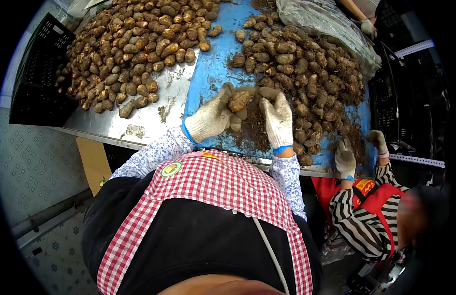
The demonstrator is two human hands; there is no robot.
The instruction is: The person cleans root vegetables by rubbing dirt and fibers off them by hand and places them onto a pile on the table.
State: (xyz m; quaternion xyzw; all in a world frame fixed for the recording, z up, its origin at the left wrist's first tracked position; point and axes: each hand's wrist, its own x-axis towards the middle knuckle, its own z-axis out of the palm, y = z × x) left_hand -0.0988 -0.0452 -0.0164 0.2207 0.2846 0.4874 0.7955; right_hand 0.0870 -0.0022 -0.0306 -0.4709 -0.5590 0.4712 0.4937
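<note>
My left hand (211, 117), in a soiled white knit glove, has its fingers closed round a brown taro (239, 101) above the blue sheet (208, 64). My right hand (278, 117), gloved the same way, is just right of the taro with its fingers curled together. Whatever those fingers pinch, if anything, is too small or hidden to make out. Loose dirt and root fibres (252, 132) lie on the sheet beneath and between both hands. A heap of hairy, unpeeled taros (306, 73) spreads beyond my right hand.
Cleaner taros (139, 44) are piled on the metal table (169, 98) to the left, beside a black crate (41, 73). Plastic sheeting (326, 24) covers the right heap's far edge. A co-worker in striped sleeves (360, 216) has gloved hands at the right. Another person's hand (368, 28) shows at top right.
</note>
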